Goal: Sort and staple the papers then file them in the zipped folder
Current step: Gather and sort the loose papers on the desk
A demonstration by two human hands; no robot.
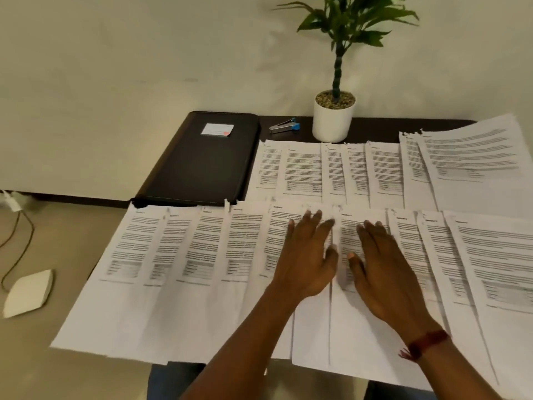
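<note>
Printed papers lie fanned in two overlapping rows across the dark table: a near row (184,255) and a far row (357,171). My left hand (305,255) lies flat with straight fingers on a sheet in the middle of the near row. Just to its right, my right hand (380,264) also rests flat on the neighbouring sheets. A black zipped folder (202,160) with a small label lies closed at the far left of the table. Behind the far row sits a grey and blue stapler (284,126).
A white pot (331,122) with a green plant stands at the back against the wall, right of the stapler. On the floor to the left lie a white flat device (28,293) and a cable (20,241). The near papers overhang the table's front edge.
</note>
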